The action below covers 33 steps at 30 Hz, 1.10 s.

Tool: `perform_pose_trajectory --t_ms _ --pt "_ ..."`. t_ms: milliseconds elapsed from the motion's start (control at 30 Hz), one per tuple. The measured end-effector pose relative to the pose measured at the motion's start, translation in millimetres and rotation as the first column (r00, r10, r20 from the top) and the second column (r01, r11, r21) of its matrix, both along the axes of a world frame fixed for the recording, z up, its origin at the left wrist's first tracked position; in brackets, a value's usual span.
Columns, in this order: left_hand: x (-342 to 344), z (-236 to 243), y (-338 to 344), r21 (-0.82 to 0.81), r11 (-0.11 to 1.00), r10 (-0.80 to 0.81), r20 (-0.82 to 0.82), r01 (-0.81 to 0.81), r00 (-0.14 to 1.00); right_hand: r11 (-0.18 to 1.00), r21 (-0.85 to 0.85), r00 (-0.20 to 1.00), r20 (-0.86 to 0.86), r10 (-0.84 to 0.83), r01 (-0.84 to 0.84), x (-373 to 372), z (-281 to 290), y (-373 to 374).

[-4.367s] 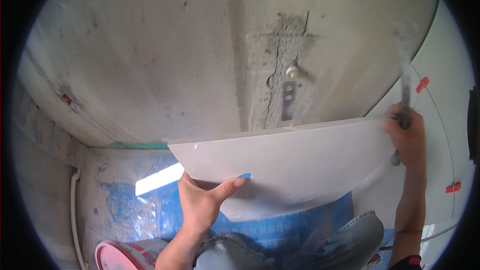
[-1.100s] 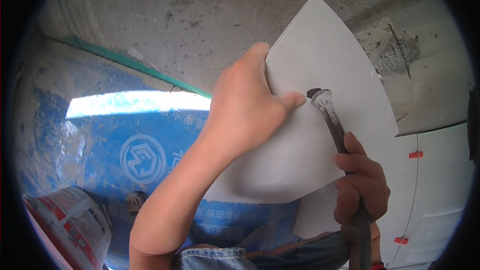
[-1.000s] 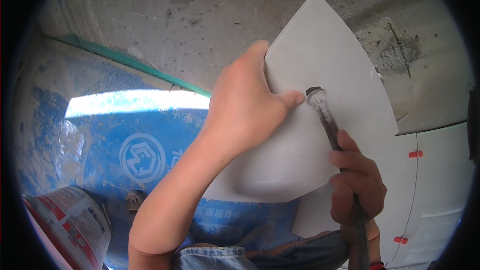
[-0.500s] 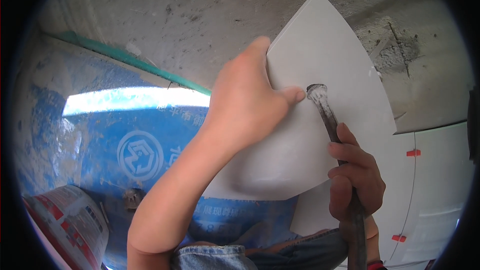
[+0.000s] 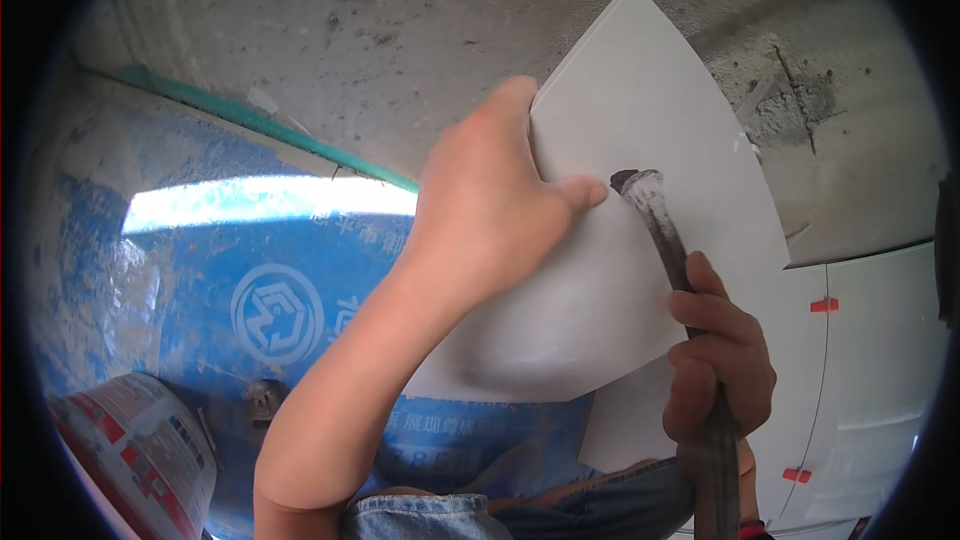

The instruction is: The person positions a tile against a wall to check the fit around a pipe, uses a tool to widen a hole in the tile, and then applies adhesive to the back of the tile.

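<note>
One long tool (image 5: 663,223), right fingers (image 5: 718,314) gripping, slants up-left; left fingers (image 5: 582,191) clasp tile (image 5: 640,90).

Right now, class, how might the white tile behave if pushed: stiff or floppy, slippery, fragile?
Probably stiff: the white tile shows no obvious sag with the left hand gripping one edge. Likely slippery, as its face looks smooth. Perhaps fragile, given its thin edge.

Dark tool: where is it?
In the head view, right of centre, the right hand holds the dark tool, its whitened end beside the left hand, over the white panel.
</note>
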<state>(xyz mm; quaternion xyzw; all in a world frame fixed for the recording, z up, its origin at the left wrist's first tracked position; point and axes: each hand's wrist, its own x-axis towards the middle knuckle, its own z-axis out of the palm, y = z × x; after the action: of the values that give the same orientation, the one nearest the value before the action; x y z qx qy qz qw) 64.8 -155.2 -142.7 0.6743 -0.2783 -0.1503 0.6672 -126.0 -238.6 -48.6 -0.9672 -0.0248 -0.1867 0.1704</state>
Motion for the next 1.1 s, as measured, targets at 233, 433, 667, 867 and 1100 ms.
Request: perform_pose_trajectory --t_ms 233,433,667,867,1100 --pt "0.5 3.4 -0.4 -0.009 1.0 -0.013 -0.016 0.013 1.0 1.0 0.009 1.0 0.007 -0.021 0.021 -2.6 4.0 1.0" --pt "1.4 4.5 0.5 -0.003 1.0 -0.011 -0.011 0.011 1.0 0.996 -0.016 0.996 0.041 -0.083 0.084 2.7 2.2 6.5" --pt "0.4 4.1 0.7 0.008 1.0 -0.007 -0.012 0.007 1.0 0.997 -0.054 0.998 0.012 -0.063 0.063 6.6 1.7 5.2" --pt "0.0 3.9 2.1 0.014 1.0 -0.017 -0.04 0.018 0.999 0.998 -0.013 0.998 -0.036 -0.059 0.059 9.7 -0.1 5.1" --pt "1.4 1.6 2.5 0.004 1.0 -0.027 -0.067 0.027 0.997 0.992 -0.091 0.993 -0.069 -0.094 0.088 9.8 0.2 8.2"
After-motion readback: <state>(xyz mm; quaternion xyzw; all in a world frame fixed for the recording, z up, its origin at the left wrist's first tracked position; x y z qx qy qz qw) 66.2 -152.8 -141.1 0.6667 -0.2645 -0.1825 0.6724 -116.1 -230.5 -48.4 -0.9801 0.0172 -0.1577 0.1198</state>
